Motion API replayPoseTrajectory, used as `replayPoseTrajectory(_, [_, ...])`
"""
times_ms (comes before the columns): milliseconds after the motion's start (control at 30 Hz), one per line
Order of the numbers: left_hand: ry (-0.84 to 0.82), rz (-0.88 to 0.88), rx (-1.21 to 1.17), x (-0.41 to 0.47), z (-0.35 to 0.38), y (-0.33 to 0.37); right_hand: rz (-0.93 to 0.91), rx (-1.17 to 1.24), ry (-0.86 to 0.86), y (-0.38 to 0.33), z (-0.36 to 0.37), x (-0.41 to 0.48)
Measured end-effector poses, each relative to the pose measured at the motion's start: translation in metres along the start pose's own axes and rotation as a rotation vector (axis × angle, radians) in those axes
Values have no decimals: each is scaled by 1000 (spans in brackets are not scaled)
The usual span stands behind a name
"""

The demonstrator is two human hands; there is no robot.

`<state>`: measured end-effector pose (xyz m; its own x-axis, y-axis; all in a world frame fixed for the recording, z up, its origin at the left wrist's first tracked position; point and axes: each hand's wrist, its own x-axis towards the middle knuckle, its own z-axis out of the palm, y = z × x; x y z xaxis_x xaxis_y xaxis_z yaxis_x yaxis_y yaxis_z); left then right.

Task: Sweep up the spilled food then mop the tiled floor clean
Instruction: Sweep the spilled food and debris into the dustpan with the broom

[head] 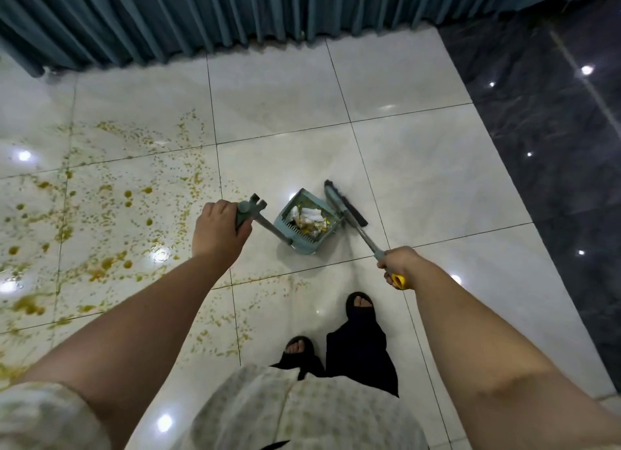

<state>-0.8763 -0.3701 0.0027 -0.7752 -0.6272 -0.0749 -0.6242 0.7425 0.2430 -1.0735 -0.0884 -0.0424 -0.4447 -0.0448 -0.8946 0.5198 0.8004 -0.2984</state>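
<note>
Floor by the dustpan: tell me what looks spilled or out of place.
Yellow food splatter covers the white tiles left of the dustpan, in blobs and smeared specks, some reaching near the feet. The dustpan already holds crumpled paper and yellow scraps.

A: Floor finish?

B: White floor tiles (403,147) around the left hand (218,229) and right hand (400,261): smooth, high-gloss, mirroring lamps. Dark tiles (554,147) beyond the right hand: marbled, equally glossy.

A: Tools?

B: Dustpan (280,219) between the hands: matt teal plastic. Broom (364,238) in the right hand: dull grey, metal-looking shaft; yellow plastic cap (399,280); dark bristles (353,206).

A: Soft materials?

B: Curtain (201,13) ahead of the hands: matt teal cloth. Paper (312,214) in the dustpan: white, crumpled. Spilled food (100,214) beside the left hand: wet, shiny yellow.
</note>
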Motion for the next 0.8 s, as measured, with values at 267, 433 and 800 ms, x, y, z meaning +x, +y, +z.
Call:
replayPoseTrajectory(267, [-42, -19, 29, -26, -5, -57, -11, -99, 2, -8, 36, -51])
replayPoseTrajectory(433, [-40, -78, 16, -39, -5, -71, -40, -117, 89, -15, 39, -61])
replayPoseTrajectory(800, [-83, -103, 130, -63, -2, -96, -44, -264, 70, -2, 74, -12])
